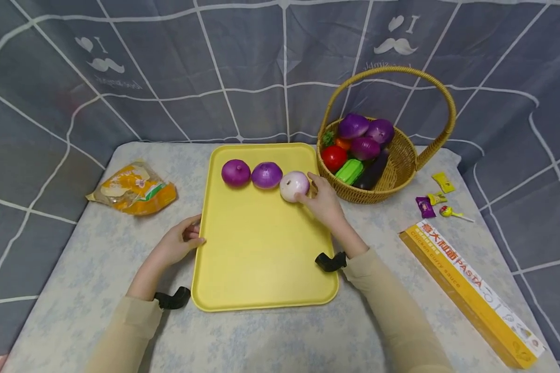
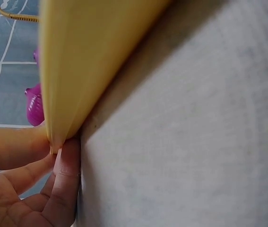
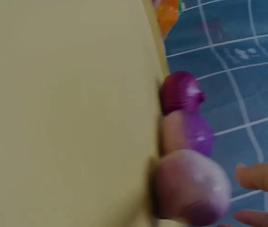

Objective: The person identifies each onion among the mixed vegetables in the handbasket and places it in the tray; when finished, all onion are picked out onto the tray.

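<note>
Three onions stand in a row along the far end of a yellow tray (image 1: 261, 248): a dark purple onion (image 1: 236, 173), a purple onion (image 1: 267, 175) with a paler lower part, and a whitish-purple onion (image 1: 294, 186) on the right. Beside the whitish onion is my right hand (image 1: 324, 202), its fingers spread apart. The right wrist view shows a gap between that onion (image 3: 193, 187) and the nearest fingertip (image 3: 249, 176). At the tray's left edge, my left hand (image 1: 179, 243) pinches the rim between thumb and fingers, seen close up in the left wrist view.
A wicker basket (image 1: 403, 160) with a tall handle holds several vegetables, including a tomato (image 1: 334, 158) and an eggplant (image 1: 374, 171). An orange-printed bag (image 1: 137, 189) lies left of the tray. To the right are candies (image 1: 425, 206), a lollipop (image 1: 448, 211) and a long pasta box (image 1: 471, 292).
</note>
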Demonstrator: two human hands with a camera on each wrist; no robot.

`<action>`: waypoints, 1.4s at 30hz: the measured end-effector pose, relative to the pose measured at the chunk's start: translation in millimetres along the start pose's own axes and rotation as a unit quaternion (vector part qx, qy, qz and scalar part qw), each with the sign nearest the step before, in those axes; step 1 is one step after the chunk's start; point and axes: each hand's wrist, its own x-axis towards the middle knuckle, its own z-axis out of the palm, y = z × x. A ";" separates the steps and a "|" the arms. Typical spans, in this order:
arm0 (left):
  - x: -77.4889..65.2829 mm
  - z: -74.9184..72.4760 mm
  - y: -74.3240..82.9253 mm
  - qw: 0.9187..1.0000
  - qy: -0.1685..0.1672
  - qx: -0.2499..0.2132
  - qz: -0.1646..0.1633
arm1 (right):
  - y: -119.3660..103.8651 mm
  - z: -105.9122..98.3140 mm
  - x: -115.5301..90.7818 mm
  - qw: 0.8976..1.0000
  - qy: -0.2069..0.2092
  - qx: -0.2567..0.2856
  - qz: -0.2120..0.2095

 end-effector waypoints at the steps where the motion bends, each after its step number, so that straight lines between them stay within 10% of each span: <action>1: -0.4 0.0 -0.8 1.000 0.001 0.001 -0.001 | -3.8 -4.4 -2.7 1.000 0.014 -0.015 -0.011; 7: -1.5 0.0 -1.8 1.000 0.008 0.005 -0.006 | -16.7 -46.8 0.4 0.991 0.122 0.020 -0.054; 17: -0.8 -0.2 -2.3 1.000 0.009 0.001 0.006 | 16.4 -111.1 35.1 0.968 0.249 -0.007 0.004; 32: -0.7 1.2 -6.0 1.000 0.011 0.004 0.010 | 50.1 -121.1 59.5 0.986 0.125 -0.073 0.079; 42: -0.1 1.3 -4.2 1.000 0.012 -0.003 0.012 | 54.5 -119.7 65.7 0.980 0.147 -0.118 0.069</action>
